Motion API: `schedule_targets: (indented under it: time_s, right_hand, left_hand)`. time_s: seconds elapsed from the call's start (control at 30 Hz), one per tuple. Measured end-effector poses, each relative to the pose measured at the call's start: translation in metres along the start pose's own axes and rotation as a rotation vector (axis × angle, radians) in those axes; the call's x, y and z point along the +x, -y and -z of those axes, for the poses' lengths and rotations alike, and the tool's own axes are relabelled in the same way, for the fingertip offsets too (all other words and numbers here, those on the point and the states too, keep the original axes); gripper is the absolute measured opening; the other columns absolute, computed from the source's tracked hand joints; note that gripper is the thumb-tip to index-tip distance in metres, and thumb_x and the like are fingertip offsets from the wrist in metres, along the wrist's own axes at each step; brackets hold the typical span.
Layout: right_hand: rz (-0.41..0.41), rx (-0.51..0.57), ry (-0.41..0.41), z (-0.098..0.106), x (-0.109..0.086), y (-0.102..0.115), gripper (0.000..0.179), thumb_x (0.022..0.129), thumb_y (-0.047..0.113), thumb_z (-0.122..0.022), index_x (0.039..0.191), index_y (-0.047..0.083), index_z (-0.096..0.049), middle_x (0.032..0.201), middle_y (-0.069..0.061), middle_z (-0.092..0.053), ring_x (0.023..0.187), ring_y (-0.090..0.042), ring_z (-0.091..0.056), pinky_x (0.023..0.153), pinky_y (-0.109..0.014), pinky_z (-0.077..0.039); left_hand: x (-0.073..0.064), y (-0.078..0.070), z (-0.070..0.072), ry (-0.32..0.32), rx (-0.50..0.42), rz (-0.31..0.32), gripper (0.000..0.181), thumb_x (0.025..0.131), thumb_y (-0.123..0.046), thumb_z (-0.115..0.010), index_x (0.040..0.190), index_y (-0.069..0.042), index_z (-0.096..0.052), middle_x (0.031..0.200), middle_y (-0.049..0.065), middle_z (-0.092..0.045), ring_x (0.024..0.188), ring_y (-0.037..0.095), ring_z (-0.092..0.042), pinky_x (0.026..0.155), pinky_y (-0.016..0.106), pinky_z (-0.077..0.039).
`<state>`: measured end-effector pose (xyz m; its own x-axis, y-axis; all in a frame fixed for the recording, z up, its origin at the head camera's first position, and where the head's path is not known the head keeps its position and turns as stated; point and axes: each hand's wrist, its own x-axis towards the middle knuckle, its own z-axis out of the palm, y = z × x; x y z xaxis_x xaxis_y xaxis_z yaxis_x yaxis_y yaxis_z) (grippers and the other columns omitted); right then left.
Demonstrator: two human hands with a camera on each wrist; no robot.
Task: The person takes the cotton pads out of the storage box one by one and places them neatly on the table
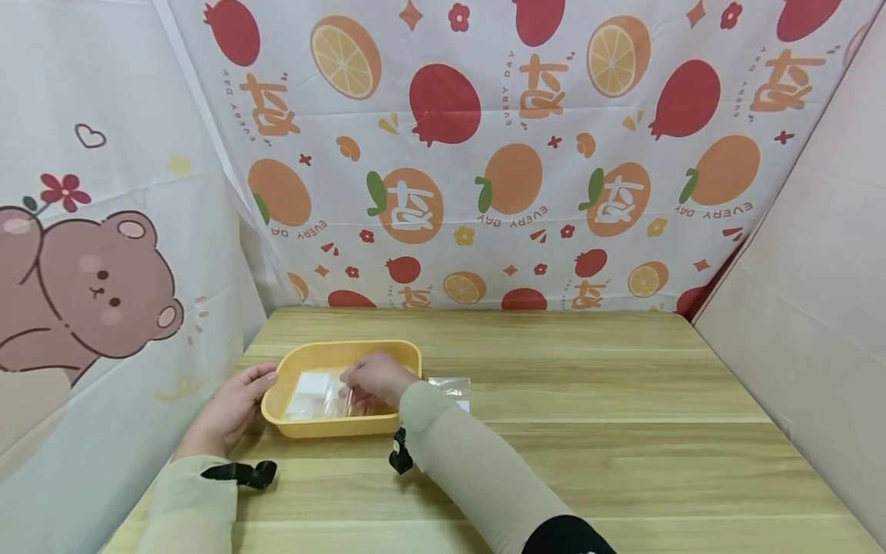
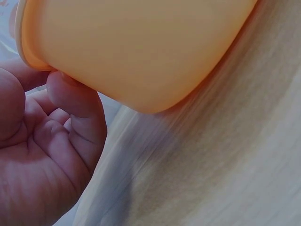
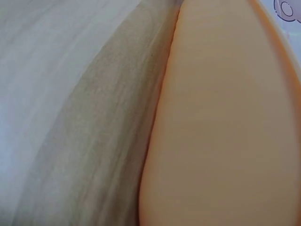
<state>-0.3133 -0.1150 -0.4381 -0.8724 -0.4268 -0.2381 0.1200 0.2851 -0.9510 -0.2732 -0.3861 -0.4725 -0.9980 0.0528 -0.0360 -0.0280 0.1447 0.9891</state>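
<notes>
Head view alone: clear packets (image 1: 310, 388) inside yellow tray (image 1: 332, 428).

1. Yellow plastic tray (image 1: 332, 428): rounded-rectangular, open-topped, upright, just right of the left hand (image 1: 234, 404), which grips its rim.
2. Clear plastic packets (image 1: 311, 396): showing white, lying inside, left of the right hand (image 1: 379, 377), whose fingertips pinch transparent plastic.

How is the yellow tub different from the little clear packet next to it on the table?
The yellow tub is plain yellow, but the clear packet is see-through, with some white. The tub looks much bigger than what shows of the packet. The tub has raised sides, while the packet lies flat. Both are on the wooden table.
</notes>
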Motion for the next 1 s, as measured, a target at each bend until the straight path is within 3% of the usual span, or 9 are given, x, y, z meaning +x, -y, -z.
schedule_targets:
  time_s: [0.23,0.37,0.6,0.83,1.0]
  right_hand:
    - [0.018,-0.009,-0.047,0.009,-0.008,0.015,0.017,0.1,0.007,-0.061,0.091,0.009,-0.074,0.081,-0.009,-0.069,0.069,-0.021,-0.064,0.065,-0.038,-0.059]
    - [0.069,-0.045,-0.035,0.017,-0.013,0.024,0.017,0.102,0.008,-0.059,0.094,0.007,-0.074,0.082,-0.009,-0.067,0.071,-0.023,-0.064,0.071,-0.044,-0.06]
    - [0.165,-0.01,0.043,0.034,-0.02,0.034,0.014,0.102,0.006,-0.058,0.097,0.003,-0.071,0.084,-0.011,-0.069,0.068,-0.021,-0.065,0.071,-0.045,-0.06]
    - [0.193,-0.012,0.088,0.057,-0.033,0.048,0.02,0.102,0.002,-0.055,0.116,0.003,-0.069,0.087,-0.014,-0.068,0.075,-0.026,-0.066,0.075,-0.049,-0.059]
    - [0.235,-0.066,0.108,0.077,-0.048,0.061,0.022,0.101,0.001,-0.054,0.119,0.002,-0.068,0.089,-0.015,-0.067,0.075,-0.027,-0.068,0.066,-0.04,-0.059]
  left_hand:
    - [0.001,-0.002,-0.001,0.0,0.05,-0.004,0.061,0.109,-0.032,-0.047,0.148,0.012,-0.031,0.114,-0.004,-0.061,0.096,0.007,-0.064,0.079,0.029,-0.057]
    - [0.002,-0.002,0.0,0.002,0.061,-0.002,0.062,0.11,-0.033,-0.046,0.149,0.012,-0.03,0.117,-0.001,-0.06,0.096,0.007,-0.064,0.079,0.03,-0.057]
    - [0.002,-0.004,0.001,0.002,0.054,-0.003,0.061,0.11,-0.033,-0.046,0.148,0.012,-0.03,0.117,0.0,-0.061,0.096,0.008,-0.064,0.079,0.029,-0.057]
    - [0.002,-0.005,0.001,0.003,0.056,-0.009,0.06,0.11,-0.032,-0.046,0.147,0.013,-0.032,0.118,0.001,-0.06,0.097,0.008,-0.064,0.079,0.029,-0.057]
    - [0.003,-0.003,0.002,-0.001,0.052,0.006,0.061,0.109,-0.033,-0.047,0.148,0.012,-0.032,0.119,0.003,-0.06,0.097,0.008,-0.064,0.079,0.03,-0.057]
